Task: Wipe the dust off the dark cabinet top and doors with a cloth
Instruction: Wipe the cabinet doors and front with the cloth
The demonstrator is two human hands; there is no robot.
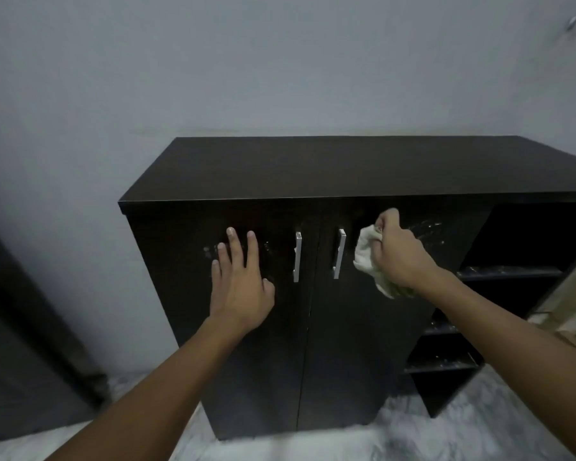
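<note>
A dark cabinet (346, 168) stands against a grey wall, with two shut doors and two vertical silver handles (297, 256). My left hand (241, 281) lies flat with fingers spread on the left door (180, 277). My right hand (401, 252) grips a crumpled pale cloth (368, 257) and presses it against the upper part of the right door (353, 327), just right of its handle (339, 252). Whitish smears (429, 229) show on the door to the right of my right hand.
Open shelves (509, 272) with dusty boards fill the cabinet's right side. A pale wooden object (569, 304) leans at the right edge. A dark door or panel (24, 344) stands at the left. The floor (413, 437) is light marble.
</note>
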